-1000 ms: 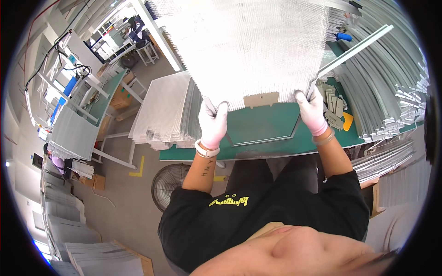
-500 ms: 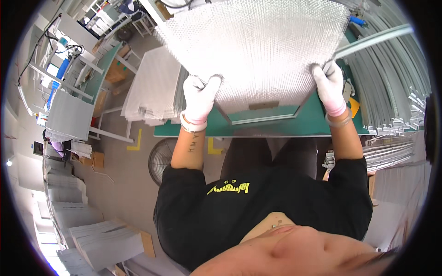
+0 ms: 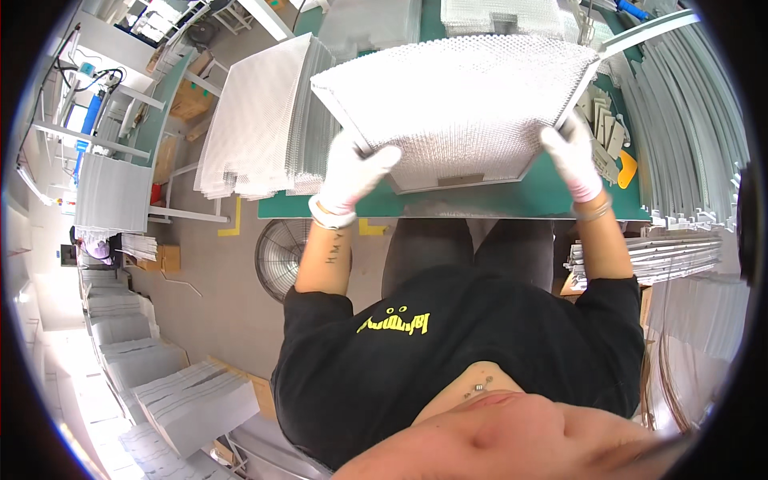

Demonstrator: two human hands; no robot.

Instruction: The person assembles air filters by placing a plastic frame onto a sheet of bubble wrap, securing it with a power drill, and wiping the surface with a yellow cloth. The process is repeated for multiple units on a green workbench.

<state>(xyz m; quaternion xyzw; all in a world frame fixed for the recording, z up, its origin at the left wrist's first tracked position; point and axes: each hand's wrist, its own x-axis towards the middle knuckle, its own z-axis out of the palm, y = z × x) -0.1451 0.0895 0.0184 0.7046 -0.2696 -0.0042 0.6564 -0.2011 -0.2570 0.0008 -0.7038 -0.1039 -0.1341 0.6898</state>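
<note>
A silvery metal mesh panel (image 3: 456, 104) lies tilted in front of me, its left, right and near edges against a thin pale metal frame (image 3: 570, 100). My left hand (image 3: 352, 172), in a white glove, is closed on the left side, thumb on the mesh and fingers around the frame's edge. On the opposite side my gloved right hand (image 3: 570, 158) grips the mesh and frame in the same way. From the far right corner a pale metal strip (image 3: 652, 34) slants outward. A small dark rectangular patch (image 3: 462, 180) shows at the near edge.
Under the panel is a green-topped table (image 3: 296, 208). Stacked mesh sheets (image 3: 256, 112) stand at the left, and more sheets (image 3: 368, 20) lie at the back. Flat metal pieces (image 3: 602, 124) and a yellow tool (image 3: 627, 170) lie right. Long strips (image 3: 688, 120) are piled beyond. A fan (image 3: 280, 260) stands below.
The mesh panel has come down and toward me, and its sides now meet the frame. Stacks behind it have come into view. My left thumb has shifted slightly right.
</note>
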